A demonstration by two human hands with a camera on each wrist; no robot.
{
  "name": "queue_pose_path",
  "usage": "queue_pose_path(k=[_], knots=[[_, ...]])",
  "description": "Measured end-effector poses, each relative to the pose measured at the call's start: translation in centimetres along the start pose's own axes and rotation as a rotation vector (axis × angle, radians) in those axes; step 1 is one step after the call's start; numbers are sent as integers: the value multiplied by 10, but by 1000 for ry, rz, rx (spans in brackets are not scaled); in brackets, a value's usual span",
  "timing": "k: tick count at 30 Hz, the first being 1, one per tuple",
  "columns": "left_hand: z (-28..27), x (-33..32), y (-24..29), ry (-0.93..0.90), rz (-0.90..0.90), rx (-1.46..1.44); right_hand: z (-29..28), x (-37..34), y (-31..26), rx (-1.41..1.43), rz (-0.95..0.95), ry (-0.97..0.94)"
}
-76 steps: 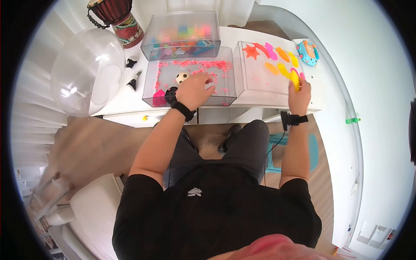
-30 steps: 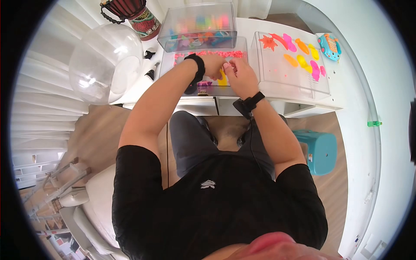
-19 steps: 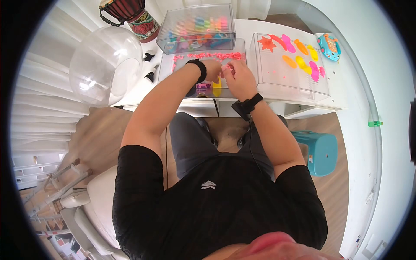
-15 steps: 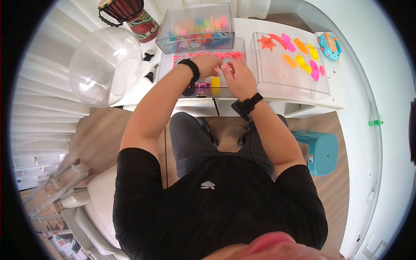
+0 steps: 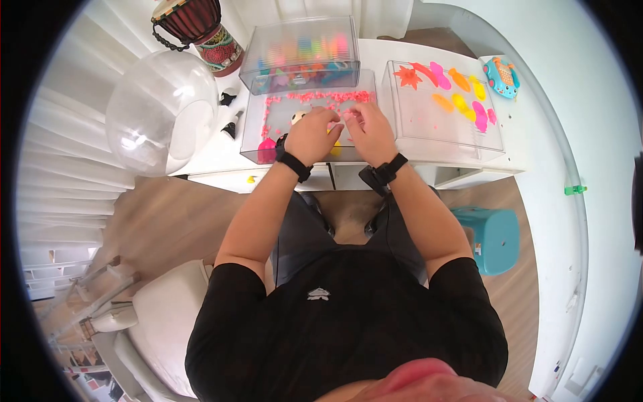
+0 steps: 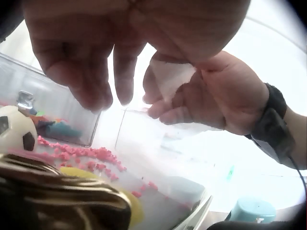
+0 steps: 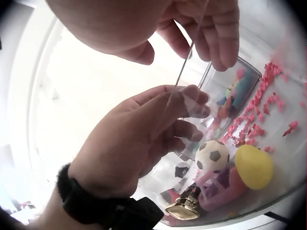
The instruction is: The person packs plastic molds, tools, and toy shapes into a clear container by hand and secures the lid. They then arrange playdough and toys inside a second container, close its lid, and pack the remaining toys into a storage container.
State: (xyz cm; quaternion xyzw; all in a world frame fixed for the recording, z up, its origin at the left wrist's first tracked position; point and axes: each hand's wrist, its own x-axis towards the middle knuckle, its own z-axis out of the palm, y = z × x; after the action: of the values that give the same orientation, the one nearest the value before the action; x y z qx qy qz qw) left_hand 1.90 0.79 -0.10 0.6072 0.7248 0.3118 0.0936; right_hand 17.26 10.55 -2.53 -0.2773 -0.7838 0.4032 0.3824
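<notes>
Both hands meet over a clear bin (image 5: 251,127). In the right wrist view, my left hand (image 7: 139,129) pinches a thin clear film (image 7: 184,67) between thumb and fingertips. The film stretches up to my right hand (image 5: 370,134); in the left wrist view a translucent corner of the film (image 6: 172,76) shows between the right thumb and fingers. Below, the bin holds a soccer ball (image 7: 212,155), a yellow egg-shaped piece (image 7: 254,166), a gold-based figure (image 7: 184,208), a pink piece (image 5: 266,151) and scattered pink bits (image 7: 261,100). The left hand (image 5: 315,137) hides part of these in the head view.
A lidded clear box of colourful toys (image 5: 301,57) stands behind the bin. At right, another clear box (image 5: 435,137) carries bright shapes, beside a toy phone (image 5: 502,77). At left are a clear globe (image 5: 161,110) and a drum (image 5: 218,50). A teal stool (image 5: 492,238) stands below.
The right hand has come from the right-hand box, where it pinched a yellow piece, to the bin; that piece now lies inside. The left hand has drawn back, uncovering the ball.
</notes>
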Motion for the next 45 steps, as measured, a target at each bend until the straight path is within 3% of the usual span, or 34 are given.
queue_pose_path(k=[4, 6, 10, 11, 13, 14, 16, 18, 24, 26, 30, 37, 40, 42, 45], knots=[[3, 0, -4, 33, -61, -28, -19, 8, 3, 238, 10, 13], [3, 1, -5, -22, -84, -12, -47, 16, -4, 54, -52, 126], [1, 1, -5, -45, -97, -28, -119, 37, 16, -756, -264, 272], [1, 1, -4, -51, -98, -27, -132, 37, 18, -759, -265, 267], [2, 2, -4, -55, -103, -34, -153, 40, 17, -1096, -41, 174], [1, 2, -4, -58, -88, -40, -161, 41, 21, -1102, -44, 167], [0, 3, -3, -57, -78, -53, -172, 45, 29, -1240, 159, -88], [-1, 4, -2, -92, -102, -43, -177, 47, 31, -1253, 191, -148], [1, 4, -10, -114, -94, -44, -164, 49, 22, -1115, 148, -85], [-3, 3, -7, -98, -91, -89, -146, 47, 16, -668, -85, -122], [-3, 1, -7, -47, -45, -175, -88, 44, -33, -330, 18, -326], [-8, 4, -15, -59, -14, -420, -19, 35, -27, -253, 145, -446], [-8, 7, -23, -159, -80, -548, -11, 25, -20, -117, 169, -369], [0, 10, -33, -161, -133, -733, -7, 17, -11, -47, 62, -258], [4, 11, -36, -150, -203, -771, -1, 7, -3, -125, -38, -112]])
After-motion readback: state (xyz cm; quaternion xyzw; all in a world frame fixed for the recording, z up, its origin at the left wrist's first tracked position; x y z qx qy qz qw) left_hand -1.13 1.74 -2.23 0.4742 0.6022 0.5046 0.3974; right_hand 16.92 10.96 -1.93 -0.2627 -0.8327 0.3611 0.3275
